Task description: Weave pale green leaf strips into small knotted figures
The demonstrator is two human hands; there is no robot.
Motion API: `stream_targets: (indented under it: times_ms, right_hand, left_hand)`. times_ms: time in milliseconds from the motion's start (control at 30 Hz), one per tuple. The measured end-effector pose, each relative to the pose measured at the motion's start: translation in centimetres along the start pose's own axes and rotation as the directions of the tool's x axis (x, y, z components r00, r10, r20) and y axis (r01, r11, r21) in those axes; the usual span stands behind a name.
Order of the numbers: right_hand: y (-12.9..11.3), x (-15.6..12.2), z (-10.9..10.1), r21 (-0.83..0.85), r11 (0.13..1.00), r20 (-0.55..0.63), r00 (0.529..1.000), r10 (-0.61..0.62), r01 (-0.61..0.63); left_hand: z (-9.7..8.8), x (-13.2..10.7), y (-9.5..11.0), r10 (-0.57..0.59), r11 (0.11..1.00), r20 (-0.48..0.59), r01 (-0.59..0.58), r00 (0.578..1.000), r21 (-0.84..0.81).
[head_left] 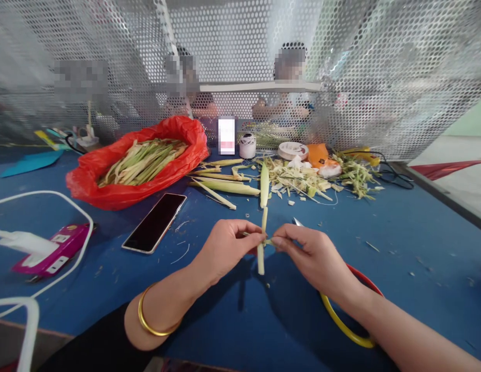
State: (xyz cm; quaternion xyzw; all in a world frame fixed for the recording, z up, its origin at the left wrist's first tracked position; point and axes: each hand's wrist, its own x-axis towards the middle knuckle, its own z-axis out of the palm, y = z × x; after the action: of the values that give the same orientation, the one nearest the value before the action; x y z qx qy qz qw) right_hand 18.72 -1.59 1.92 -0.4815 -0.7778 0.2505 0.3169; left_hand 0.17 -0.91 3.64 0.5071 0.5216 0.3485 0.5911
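My left hand [225, 250] pinches a pale yellow-green husk strip [261, 262], which stands nearly upright in view, between thumb and fingertips. From the other side, my right hand [318, 256] has its fingertips closed on a narrow greenish piece that crosses this strip. Whether that piece is tied or folded around it I cannot tell. Just beyond the strip's top end lies a wider husk leaf [265, 186]. Partly hidden beneath my right hand and forearm are scissors with red and yellow handles [341, 323]; their blade tip pokes out near my knuckles.
A red plastic bag [89, 188] full of husk strips stands back left, near a dark phone [154, 223]. Husk scraps [302, 178], a thread spool [247, 146] and a tape roll [292, 150] lie along the perforated screen. A purple power strip [58, 250] with white cables sits left.
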Motion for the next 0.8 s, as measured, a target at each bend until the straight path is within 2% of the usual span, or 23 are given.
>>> stream_targets:
  times_ms: [33,100,133,200,300,433,567,667,733,800]
  right_hand:
    - [-0.1,-0.2,-0.1,-0.083,0.994,-0.085,0.993,-0.08,0.073]
    - [-0.5,-0.6,-0.1,-0.256,0.945,-0.208,0.944,-0.258,0.202]
    - [-0.7,-0.8,-0.1,-0.315,0.917,-0.22,0.921,-0.322,0.246]
    - [-1.2,-1.2,0.1,-0.347,0.891,-0.17,0.914,-0.368,0.294]
    - [-1.7,-1.4,0.9,-0.311,0.907,-0.078,0.943,-0.322,0.284]
    - [-1.6,-1.2,1.8,-0.293,0.921,-0.053,0.957,-0.285,0.258]
    - [-1.6,-1.1,1.8,-0.247,0.924,-0.034,0.95,-0.31,0.292]
    - [-1.6,-1.2,1.6,-0.211,0.927,-0.008,0.948,-0.318,0.309]
    - [-1.5,-1.1,1.3,-0.172,0.951,-0.041,0.963,-0.267,0.256]
    - [-1.3,-0.8,0.8,-0.097,0.988,-0.178,0.975,-0.132,0.116]
  left_hand:
    - [0.0,0.0,0.0,0.014,0.999,0.002,-0.014,1.0,-0.039]
    - [0.0,0.0,-0.1,0.042,0.994,0.001,-0.041,0.999,-0.104]
    - [0.0,0.0,-0.2,0.049,0.992,-0.005,-0.049,0.999,-0.119]
    - [0.0,-0.1,-0.3,0.057,0.991,-0.02,-0.059,0.998,-0.118]
    - [0.2,-0.2,-0.4,0.087,0.996,-0.034,-0.088,0.996,-0.012]
    - [0.5,-0.3,-0.4,0.104,0.985,-0.089,-0.09,0.991,0.147]
    - [0.7,-0.3,-0.6,0.134,0.978,-0.15,-0.106,0.98,0.18]
    - [0.7,-0.2,-0.8,0.138,0.976,-0.133,-0.112,0.981,0.188]
    - [0.6,-0.1,-0.7,0.157,0.974,-0.082,-0.141,0.984,0.177]
    - [0.4,-0.1,-0.5,0.197,0.967,-0.019,-0.191,0.98,0.169]
